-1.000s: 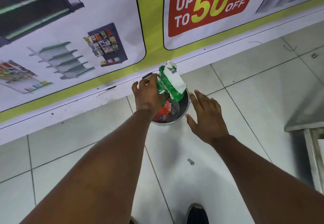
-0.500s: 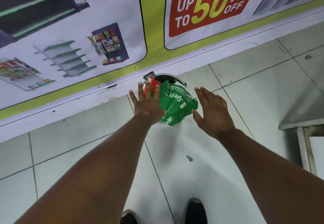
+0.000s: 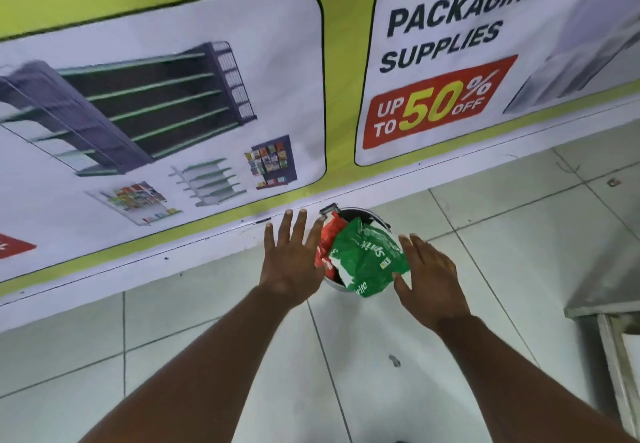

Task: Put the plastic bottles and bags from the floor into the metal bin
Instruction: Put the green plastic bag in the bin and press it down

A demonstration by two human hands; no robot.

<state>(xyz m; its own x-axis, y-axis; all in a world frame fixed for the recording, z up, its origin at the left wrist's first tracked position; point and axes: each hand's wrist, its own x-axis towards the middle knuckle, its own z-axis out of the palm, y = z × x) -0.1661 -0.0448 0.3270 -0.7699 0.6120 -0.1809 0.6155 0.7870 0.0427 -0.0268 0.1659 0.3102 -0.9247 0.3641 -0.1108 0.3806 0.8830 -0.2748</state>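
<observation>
Bags fill the metal bin [image 3: 375, 218] that stands on the floor [image 3: 381, 356] between my two hands, right against the base of the printed wall banner [image 3: 194, 103]. A green bag [image 3: 367, 262] with white lettering sits on top, bulging over the rim nearest me, and a red bag [image 3: 329, 234] is tucked beside it, just off my left fingertips. My left hand [image 3: 292, 262] is released, fingers spread flat, grasping nothing. My right hand [image 3: 427, 276] is also released, palm down, its thumb close to the green bag; I cannot tell whether it touches. A metal surface [image 3: 609, 283] lies well to the right of that hand.
</observation>
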